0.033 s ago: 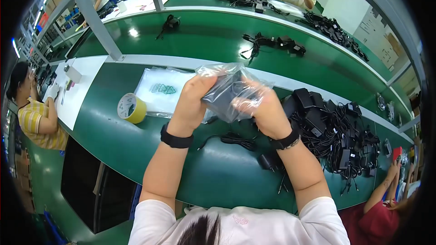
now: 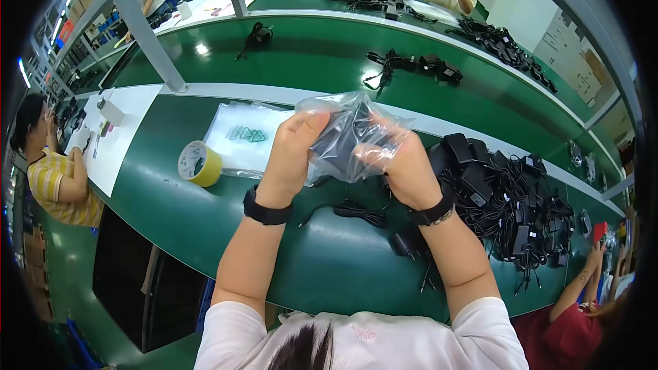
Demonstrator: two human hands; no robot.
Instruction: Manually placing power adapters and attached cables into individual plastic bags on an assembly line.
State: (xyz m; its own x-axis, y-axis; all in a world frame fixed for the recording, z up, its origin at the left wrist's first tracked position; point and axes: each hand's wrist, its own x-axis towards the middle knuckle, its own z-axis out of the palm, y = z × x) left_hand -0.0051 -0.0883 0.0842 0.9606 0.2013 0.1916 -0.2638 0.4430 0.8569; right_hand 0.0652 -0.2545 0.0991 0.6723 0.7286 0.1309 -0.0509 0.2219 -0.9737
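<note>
A crinkled clear plastic bag (image 2: 349,140) is held up above the green table between my two hands. My left hand (image 2: 299,140) pinches its left side, thumb along the top. On the other side my right hand (image 2: 404,157) grips it, and the fingers show through the shiny film. Dark grey shows in the middle of the bag; whether that lies inside or behind it, I cannot tell. Below the hands, a coiled black cable (image 2: 360,213) and a black power adapter (image 2: 408,242) lie on the table, the adapter partly under my right forearm.
Right of my hands spreads a tangled heap of black adapters and cables (image 2: 507,199). To the left are a stack of clear bags with green print (image 2: 229,154) and a yellow tape roll (image 2: 201,164). A metal post (image 2: 140,27) rises behind. Co-workers sit left, right and across.
The bag's film has shifted and creased differently between my hands, and my right fingers have spread a little apart. The forearms stay nearly where they were.
</note>
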